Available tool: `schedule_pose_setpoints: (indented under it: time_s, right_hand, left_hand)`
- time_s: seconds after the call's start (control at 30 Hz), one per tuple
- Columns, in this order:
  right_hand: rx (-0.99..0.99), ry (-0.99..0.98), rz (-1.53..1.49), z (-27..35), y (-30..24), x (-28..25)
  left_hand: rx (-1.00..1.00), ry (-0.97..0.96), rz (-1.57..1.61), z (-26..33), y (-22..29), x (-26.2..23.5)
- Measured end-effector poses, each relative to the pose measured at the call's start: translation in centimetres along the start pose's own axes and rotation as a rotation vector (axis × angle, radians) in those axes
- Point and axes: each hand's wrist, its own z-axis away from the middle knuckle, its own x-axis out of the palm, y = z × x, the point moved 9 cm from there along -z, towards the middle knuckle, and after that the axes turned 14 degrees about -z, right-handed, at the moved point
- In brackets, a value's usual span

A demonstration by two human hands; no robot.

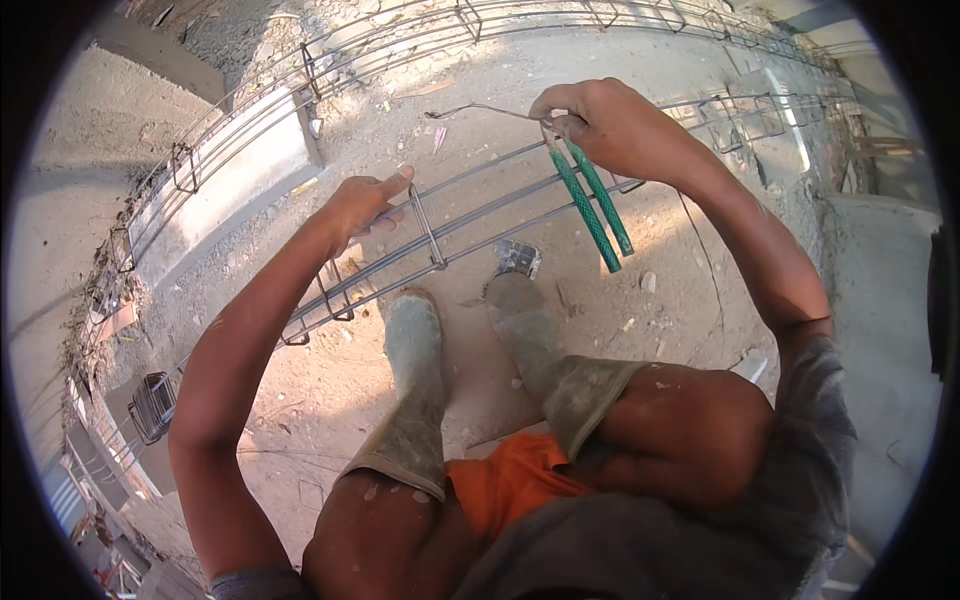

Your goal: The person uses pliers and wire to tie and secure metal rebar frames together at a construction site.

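My right hand (612,128) is closed around the head end of green-handled pincers (590,205), whose two handles hang down over the bars. A thin bent tie wire (480,107) sticks out to the left from its fingertips. My left hand (368,208) is curled over the upper bar of a steel rebar cage (480,212), beside a square stirrup (428,228); its thumb points along the bar and some fingers are hidden. The cage runs slantwise between my hands, above my boots.
A second long rebar cage (390,48) curves across the far side, past a pale concrete block (225,190). Several loose stirrups (153,407) are bundled at the left. My rubber boots (413,335) stand on dusty ground with small stones. A concrete wall (885,330) rises at the right.
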Motion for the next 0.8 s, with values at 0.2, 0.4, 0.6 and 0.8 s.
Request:
schedule_pose_setpoints:
  time_s: [0.2,0.4,0.6,0.8]
  right_hand:
    - [-0.003,-0.024,0.143,-4.8,-4.7,-3.6]
    - [-0.088,-0.064,0.006,-1.9,-4.6,1.3]
    - [0.031,-0.213,0.01,0.4,-5.3,5.1]
    - [-0.018,-0.257,-0.184,2.6,-5.6,7.6]
  left_hand:
    - [-0.111,0.003,0.219,0.4,-0.6,0.3]
    - [-0.117,-0.092,0.192,-0.1,-0.5,0.6]
    - [-0.054,-0.163,0.155,-0.8,-0.7,0.5]
    - [0.041,-0.065,0.042,-1.8,-0.5,0.0]
